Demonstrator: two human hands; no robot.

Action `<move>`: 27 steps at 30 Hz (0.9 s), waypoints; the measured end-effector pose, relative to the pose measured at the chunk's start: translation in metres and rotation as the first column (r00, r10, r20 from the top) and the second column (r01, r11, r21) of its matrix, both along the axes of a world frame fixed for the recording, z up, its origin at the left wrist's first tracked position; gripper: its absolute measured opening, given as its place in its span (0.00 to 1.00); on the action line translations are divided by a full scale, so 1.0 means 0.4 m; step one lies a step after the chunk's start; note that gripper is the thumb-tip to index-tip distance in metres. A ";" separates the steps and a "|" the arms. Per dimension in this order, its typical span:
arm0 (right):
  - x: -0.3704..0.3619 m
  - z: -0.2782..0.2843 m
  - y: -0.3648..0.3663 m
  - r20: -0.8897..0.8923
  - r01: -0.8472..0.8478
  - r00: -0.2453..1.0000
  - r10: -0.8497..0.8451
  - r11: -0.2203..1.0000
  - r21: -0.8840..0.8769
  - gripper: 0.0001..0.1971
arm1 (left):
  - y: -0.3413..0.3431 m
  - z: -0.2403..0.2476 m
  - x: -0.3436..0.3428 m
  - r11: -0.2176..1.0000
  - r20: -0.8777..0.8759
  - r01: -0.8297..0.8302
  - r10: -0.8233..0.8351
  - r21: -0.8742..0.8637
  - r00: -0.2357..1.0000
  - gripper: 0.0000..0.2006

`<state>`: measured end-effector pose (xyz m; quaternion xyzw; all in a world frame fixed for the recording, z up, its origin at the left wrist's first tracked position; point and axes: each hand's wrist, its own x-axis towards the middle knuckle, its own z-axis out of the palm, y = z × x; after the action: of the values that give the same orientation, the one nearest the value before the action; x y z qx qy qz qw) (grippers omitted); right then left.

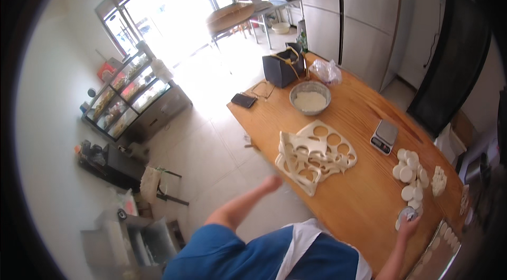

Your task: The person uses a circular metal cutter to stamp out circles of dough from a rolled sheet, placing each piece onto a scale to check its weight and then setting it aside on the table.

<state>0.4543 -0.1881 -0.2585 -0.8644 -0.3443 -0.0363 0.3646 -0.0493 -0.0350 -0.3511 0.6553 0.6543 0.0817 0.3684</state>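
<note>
- A small round metal cutter (408,214) is gripped in the right hand (409,223), fingers closed over it, at the near end of the wooden table (359,116), just beside the cut rounds.
- The left hand (272,183) is blurred off the table's left edge, just short of the dough sheet; whether it is open or closed cannot be told.
- The dough sheet (315,156), pale and soft, is punched full of circular holes, its near part folded into limp strips.
- The dough discs (409,174) are heaped together, smooth and flat, within easy reach of the cutter.
- Further back, a metal bowl (310,97) of flour and a small kitchen scale (384,136) are set clear of the working area.
</note>
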 end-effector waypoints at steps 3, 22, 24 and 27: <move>-0.038 0.021 -0.013 0.007 -0.005 1.000 0.004 0.990 0.143 0.23 | -0.134 -0.094 -0.014 0.987 0.143 0.003 0.020 -0.158 0.990 0.10; -0.278 -0.108 0.030 -0.235 -0.626 0.780 0.580 0.722 -0.296 0.15 | -0.147 0.073 0.230 0.742 -0.238 0.657 -0.620 0.134 0.748 0.25; -0.274 -0.134 0.015 -0.224 -0.588 0.808 0.544 0.758 -0.283 0.15 | -0.136 0.066 0.283 0.444 -0.444 0.813 -0.684 0.377 0.579 0.27; -0.261 -0.166 -0.035 -0.173 -0.513 0.858 0.483 0.819 -0.257 0.17 | -0.111 0.074 0.377 0.386 -0.566 0.921 -0.748 0.057 0.348 0.27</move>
<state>0.3499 -0.2020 -0.3248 -0.7891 -0.5412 0.1553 0.2455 0.1015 -0.0794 -0.3216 0.9531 0.2512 -0.1565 0.0630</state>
